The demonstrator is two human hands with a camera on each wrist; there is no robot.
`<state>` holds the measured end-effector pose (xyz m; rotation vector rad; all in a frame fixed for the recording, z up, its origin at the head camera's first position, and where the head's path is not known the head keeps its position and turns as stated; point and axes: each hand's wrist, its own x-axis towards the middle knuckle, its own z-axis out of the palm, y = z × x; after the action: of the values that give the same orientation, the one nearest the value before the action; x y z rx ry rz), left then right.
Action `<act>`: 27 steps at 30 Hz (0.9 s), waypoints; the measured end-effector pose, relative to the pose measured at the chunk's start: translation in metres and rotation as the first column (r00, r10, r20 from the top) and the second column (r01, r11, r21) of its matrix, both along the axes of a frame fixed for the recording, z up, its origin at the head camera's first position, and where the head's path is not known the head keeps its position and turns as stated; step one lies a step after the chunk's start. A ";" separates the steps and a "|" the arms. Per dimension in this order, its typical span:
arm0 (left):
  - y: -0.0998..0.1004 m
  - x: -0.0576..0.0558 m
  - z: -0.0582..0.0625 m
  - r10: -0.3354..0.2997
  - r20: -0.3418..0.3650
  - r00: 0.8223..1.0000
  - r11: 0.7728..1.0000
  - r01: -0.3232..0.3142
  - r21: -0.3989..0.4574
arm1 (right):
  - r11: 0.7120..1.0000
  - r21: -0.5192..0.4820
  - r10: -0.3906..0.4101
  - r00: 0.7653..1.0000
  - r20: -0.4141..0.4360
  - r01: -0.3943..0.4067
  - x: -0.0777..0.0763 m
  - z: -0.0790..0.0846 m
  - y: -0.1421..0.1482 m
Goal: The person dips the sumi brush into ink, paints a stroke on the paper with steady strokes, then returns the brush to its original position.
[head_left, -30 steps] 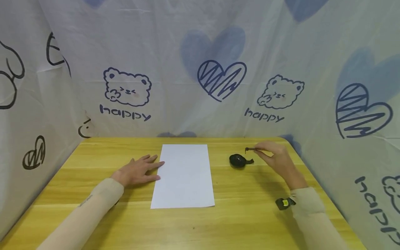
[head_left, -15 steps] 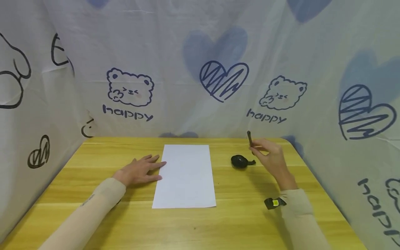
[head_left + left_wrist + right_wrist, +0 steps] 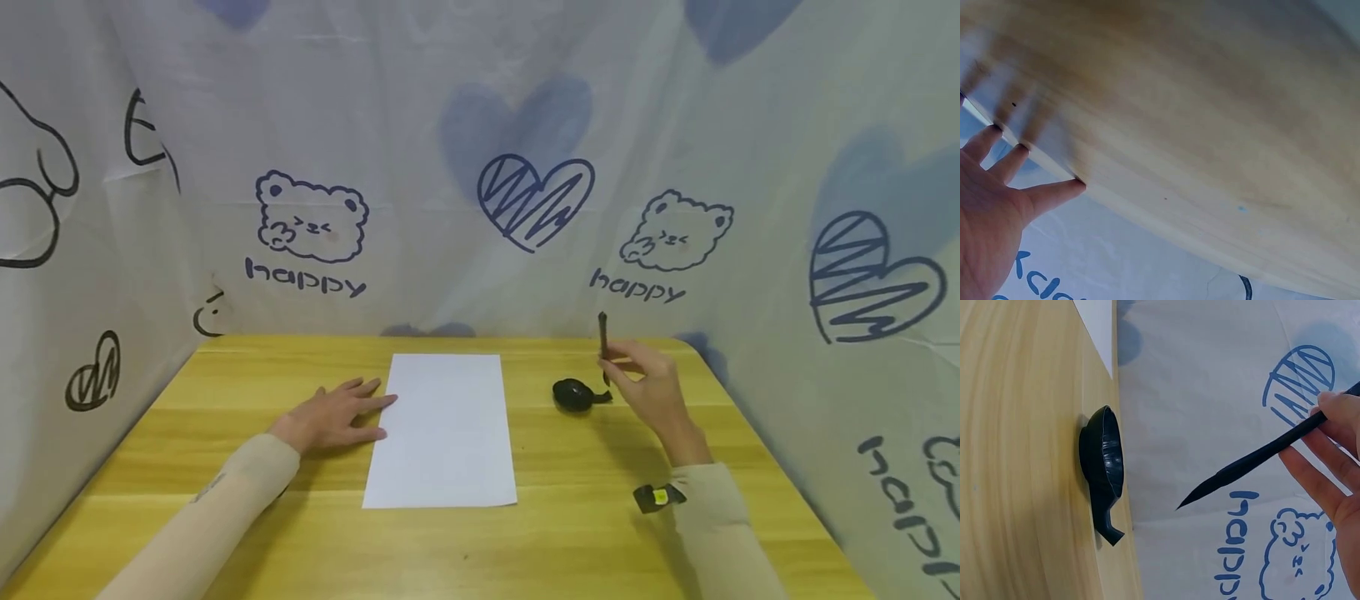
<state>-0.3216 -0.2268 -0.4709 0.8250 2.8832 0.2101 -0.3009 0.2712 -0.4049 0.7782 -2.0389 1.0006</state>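
Right of the paper (image 3: 442, 429), just beside the black dish (image 3: 573, 393), your right hand (image 3: 651, 385) pinches the brush (image 3: 603, 333) upright — light, stiff handle, soft tip, so grip mid-shaft. Left hand (image 3: 330, 416) lies flat, fingers relaxed, at the paper's left edge.

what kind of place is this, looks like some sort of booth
Probably a small makeshift desk booth set up for brush writing. A wooden table is walled on three sides by a cartoon-printed cloth. A blank sheet of paper lies on it beside a black dish, and the right hand holds a brush.
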 end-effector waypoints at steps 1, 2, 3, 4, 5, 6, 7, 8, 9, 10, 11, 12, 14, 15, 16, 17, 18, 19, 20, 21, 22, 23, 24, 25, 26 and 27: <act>-0.002 0.001 -0.002 0.004 0.003 1.000 1.000 -0.004 0.001 | 1.000 -0.004 -0.008 1.000 0.003 0.008 0.001 -0.001 0.000; -0.002 0.002 -0.003 0.005 0.003 1.000 1.000 -0.005 0.001 | 1.000 -0.007 -0.016 1.000 0.009 0.016 0.001 -0.003 -0.001; -0.002 0.003 -0.004 0.004 0.003 1.000 1.000 -0.004 0.002 | 1.000 -0.010 -0.026 1.000 0.013 0.026 0.002 -0.004 0.000; -0.002 0.004 -0.004 0.000 0.002 1.000 1.000 0.000 0.004 | 0.999 -0.014 -0.035 0.999 0.014 0.036 0.003 -0.004 0.000; -0.002 0.004 -0.004 -0.002 0.003 1.000 1.000 0.002 0.002 | 0.999 -0.016 -0.047 0.999 0.015 0.047 0.004 -0.004 -0.001; -0.002 0.004 -0.003 -0.004 -0.002 1.000 1.000 0.004 0.000 | 0.998 -0.020 -0.057 0.998 0.016 0.058 0.004 -0.004 -0.001; -0.001 0.004 -0.002 -0.004 -0.005 1.000 1.000 0.004 -0.001 | 0.997 -0.021 -0.069 0.998 0.014 0.069 0.003 -0.003 -0.001; -0.001 0.004 0.000 -0.003 -0.007 1.000 1.000 0.003 -0.001 | 0.997 -0.022 -0.070 0.997 0.015 0.070 0.003 -0.002 -0.002; -0.001 0.003 0.000 -0.002 -0.008 1.000 1.000 0.001 -0.004 | 0.997 -0.023 -0.070 0.998 0.011 0.070 0.002 -0.001 -0.003; -0.001 0.002 0.001 0.000 -0.008 1.000 1.000 0.000 -0.009 | 0.997 -0.023 -0.070 0.998 0.007 0.070 0.002 0.000 -0.003; -0.001 0.001 0.001 0.001 -0.009 1.000 1.000 -0.001 -0.011 | 0.997 -0.024 -0.069 0.998 0.004 0.069 0.001 0.000 -0.003; 0.000 0.001 0.000 0.002 -0.009 1.000 1.000 -0.002 -0.013 | 0.997 -0.026 -0.069 0.998 0.003 0.069 0.001 0.000 -0.003; 0.001 0.000 0.001 0.000 -0.006 1.000 1.000 0.000 -0.013 | 0.997 -0.030 -0.070 0.998 -0.006 0.070 0.000 0.000 -0.004; 0.001 -0.001 0.001 -0.003 -0.005 1.000 1.000 0.003 -0.015 | 0.997 -0.035 -0.072 0.997 -0.009 0.072 -0.001 -0.001 -0.003; 0.002 -0.001 0.002 -0.005 -0.004 1.000 1.000 0.005 -0.014 | 0.996 -0.041 -0.075 0.997 -0.010 0.075 -0.001 -0.002 -0.003; 0.002 -0.001 0.002 -0.007 -0.003 1.000 1.000 0.007 -0.014 | 0.996 -0.047 -0.077 0.997 -0.009 0.076 -0.001 -0.002 -0.003; 0.002 -0.001 0.002 -0.006 -0.002 1.000 1.000 0.006 -0.015 | 0.995 -0.050 -0.081 0.997 -0.007 0.081 -0.001 -0.003 -0.003; 0.002 -0.001 0.002 -0.004 -0.001 1.000 1.000 0.004 -0.016 | 0.995 -0.053 -0.084 0.996 -0.006 0.083 -0.001 -0.003 -0.003; 0.002 -0.001 0.002 -0.002 0.000 1.000 1.000 0.002 -0.017 | 0.995 -0.059 -0.084 0.996 -0.003 0.083 -0.002 -0.003 -0.003; 0.002 0.000 0.002 -0.002 0.000 1.000 1.000 0.002 -0.019 | 0.994 -0.064 -0.086 0.996 0.002 0.086 -0.002 -0.003 -0.003; 0.001 0.000 0.002 0.000 -0.001 1.000 1.000 0.000 -0.020 | 0.994 -0.067 -0.091 0.996 0.005 0.091 -0.002 -0.003 -0.004; 0.001 0.000 0.002 0.001 -0.001 1.000 1.000 -0.001 -0.021 | 0.993 -0.074 -0.097 0.995 0.011 0.097 -0.002 -0.003 -0.004; 0.000 0.000 0.002 0.002 0.000 1.000 1.000 -0.002 -0.021 | 0.991 -0.081 -0.103 0.994 0.019 0.104 -0.003 -0.003 -0.005; 0.000 0.000 0.002 0.002 0.000 1.000 1.000 -0.002 -0.021 | 0.990 -0.090 -0.111 0.993 0.030 0.113 -0.002 -0.003 -0.006; 0.000 0.000 0.001 0.002 0.000 1.000 1.000 -0.002 -0.020 | 0.988 -0.103 -0.114 0.992 0.044 0.118 -0.002 -0.002 -0.007; 0.000 0.000 0.001 0.002 0.001 1.000 1.000 -0.002 -0.021 | 0.986 -0.116 -0.116 0.991 0.061 0.122 -0.001 -0.001 -0.008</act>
<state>-0.3220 -0.2272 -0.4701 0.8187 2.8800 0.1808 -0.3019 0.2632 -0.4058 0.5653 -2.0248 1.0742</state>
